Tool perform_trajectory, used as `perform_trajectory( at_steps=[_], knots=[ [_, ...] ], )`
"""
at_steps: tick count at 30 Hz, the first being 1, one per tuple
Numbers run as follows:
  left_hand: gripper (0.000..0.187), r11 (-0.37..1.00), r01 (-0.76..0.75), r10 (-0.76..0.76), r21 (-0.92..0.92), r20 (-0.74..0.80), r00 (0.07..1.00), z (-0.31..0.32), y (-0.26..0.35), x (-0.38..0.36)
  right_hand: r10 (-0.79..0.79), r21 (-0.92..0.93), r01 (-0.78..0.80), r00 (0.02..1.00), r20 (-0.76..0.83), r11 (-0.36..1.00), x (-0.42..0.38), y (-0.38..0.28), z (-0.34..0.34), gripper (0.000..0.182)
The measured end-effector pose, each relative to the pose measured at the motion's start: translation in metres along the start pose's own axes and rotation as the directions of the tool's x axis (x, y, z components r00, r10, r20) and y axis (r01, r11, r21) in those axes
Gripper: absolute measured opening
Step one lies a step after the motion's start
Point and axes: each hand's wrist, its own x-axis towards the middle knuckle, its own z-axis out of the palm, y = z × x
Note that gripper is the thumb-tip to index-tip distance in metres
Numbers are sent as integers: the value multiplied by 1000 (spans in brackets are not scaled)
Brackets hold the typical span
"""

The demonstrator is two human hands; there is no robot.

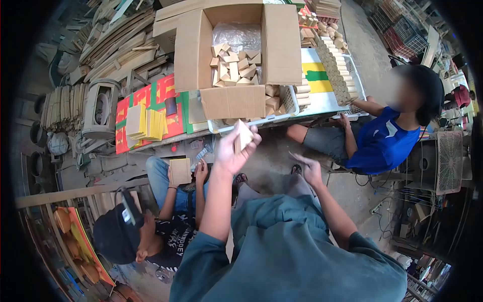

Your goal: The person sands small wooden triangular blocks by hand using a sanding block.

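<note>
My left hand (235, 149) is raised in front of the carton, its fingers closed round a pale wooden triangular block (244, 135). Lower and to the right, my right hand (311, 170) holds nothing, with its fingers stretched out and apart. Beyond my left hand stands an open cardboard box (234, 102) with its flaps spread. Inside it, several wooden blocks (232, 68) lie in a loose heap against clear plastic wrap. More wooden blocks (273, 95) sit in a white plastic basket (290, 103) partly hidden by the box's front flap.
A person in blue (387, 141) sits at right beside stacked wooden cylinders (338, 70). Another in a black cap (118, 226) sits at lower left holding a thin wooden board (180, 171). Yellow-edged boards (146, 123) rest on the red-and-green tabletop (173, 123).
</note>
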Motion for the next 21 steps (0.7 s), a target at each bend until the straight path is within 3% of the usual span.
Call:
perform_trajectory(
  at_steps=[1, 3, 5, 6, 7, 11, 12, 13, 15, 17, 19, 20, 21],
  knots=[
    [27, 999, -16, 15, 41, 26, 1000, -5, 14, 21, 91, -107, -99, 993, -77, 989, -14, 41, 1, 53],
    [24, 994, -53, 43, 96, 106, 993, -15, 47, 72, 267, -125, -292, 946, -187, 948, -49, 106, -4, 47],
    [22, 904, -188, 230, 385, -64, 971, -15, 75, 123, 426, -150, -473, 866, -264, 868, -81, 129, -9, 43],
    [22, 825, -228, 304, 517, -65, 951, -19, 90, 151, 470, -182, -529, 834, -288, 829, -91, 136, -13, 41],
    [22, 726, -254, 373, 639, -54, 926, -24, 101, 178, 481, -185, -542, 827, -292, 820, -101, 152, -12, 41],
    [29, 682, -219, 497, 698, -223, 839, -21, 116, 247, 515, -219, -581, 806, -293, 784, -110, 202, 1, 33],
    [34, 576, -188, 465, 796, -129, 876, -35, 121, 252, 556, -209, -609, 788, -263, 765, -106, 210, 5, 36],
    [34, 577, -186, 463, 795, -131, 877, -41, 119, 251, 592, -198, -634, 771, -233, 748, -98, 215, 10, 39],
    [35, 478, -248, 528, 842, -49, 848, -46, 118, 245, 507, -199, -556, 825, -249, 807, -87, 223, 26, 37],
    [35, 464, -247, 545, 851, -54, 837, -42, 118, 239, 450, -132, -485, 864, -226, 865, -75, 235, 45, 31],
    [33, 202, -395, 706, 896, 147, 693, -30, 107, 223, 436, -203, -466, 882, -177, 861, -62, 224, 57, 27],
    [25, 128, -491, 769, 861, 227, 598, -20, 92, 208, 439, -317, -452, 891, -115, 834, -56, 217, 63, 26],
    [25, 121, -497, 774, 859, 232, 590, -20, 76, 195, 446, -425, -425, 893, -56, 799, -52, 218, 66, 26]
  ],
)
